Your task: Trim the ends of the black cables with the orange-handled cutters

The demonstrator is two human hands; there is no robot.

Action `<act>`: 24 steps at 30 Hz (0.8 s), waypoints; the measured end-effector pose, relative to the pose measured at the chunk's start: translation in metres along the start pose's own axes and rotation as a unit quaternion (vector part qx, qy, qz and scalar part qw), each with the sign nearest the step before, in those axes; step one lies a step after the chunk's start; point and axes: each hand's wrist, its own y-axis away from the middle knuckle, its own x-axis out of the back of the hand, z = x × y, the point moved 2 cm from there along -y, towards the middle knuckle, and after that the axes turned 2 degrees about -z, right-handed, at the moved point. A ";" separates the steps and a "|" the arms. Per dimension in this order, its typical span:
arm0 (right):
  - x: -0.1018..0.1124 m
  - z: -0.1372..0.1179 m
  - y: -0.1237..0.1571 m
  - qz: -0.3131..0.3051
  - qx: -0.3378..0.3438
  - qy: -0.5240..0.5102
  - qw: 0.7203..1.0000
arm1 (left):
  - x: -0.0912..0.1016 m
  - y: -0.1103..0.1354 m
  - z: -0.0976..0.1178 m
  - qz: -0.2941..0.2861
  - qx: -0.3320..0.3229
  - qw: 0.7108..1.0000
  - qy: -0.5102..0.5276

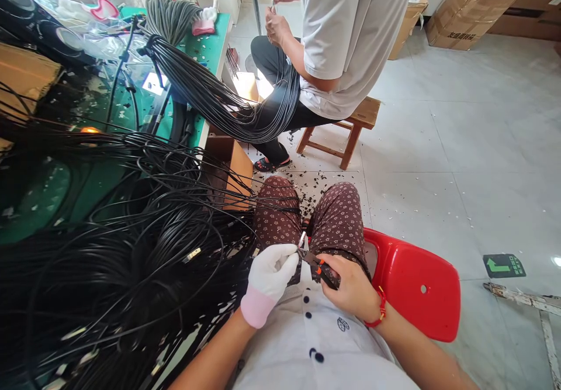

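1. Reaching in from lower left with a bare left forearm [214, 352], angled up and inward.
2. Pinching together the fingertips [291, 251] of a gloved left hand [269, 270].
3. Slanting in from lower right with a bare right forearm [421, 340].
4. Curling an ungloved right hand [350, 287] into a grip, near the left.

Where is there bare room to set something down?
The red stool has bare seat beside the right hand; floor between stool and cartons is open, though lightly littered. Crowded: the green table, heaped with cables.
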 end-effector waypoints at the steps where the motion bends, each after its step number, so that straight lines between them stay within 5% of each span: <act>1: 0.000 0.000 0.000 -0.002 -0.004 -0.021 1.000 | 0.000 0.000 0.000 -0.003 0.006 1.000 0.005; 7: 0.003 0.000 0.001 0.040 -0.057 -0.132 0.989 | 0.000 -0.002 -0.005 -0.042 0.067 0.994 0.072; 14: 0.009 -0.005 0.000 0.032 0.004 -0.004 0.999 | -0.003 -0.005 0.000 -0.097 0.056 0.987 0.115; 24: 0.007 -0.004 -0.002 0.007 0.010 0.059 0.998 | -0.002 -0.003 -0.010 -0.080 0.050 0.991 0.094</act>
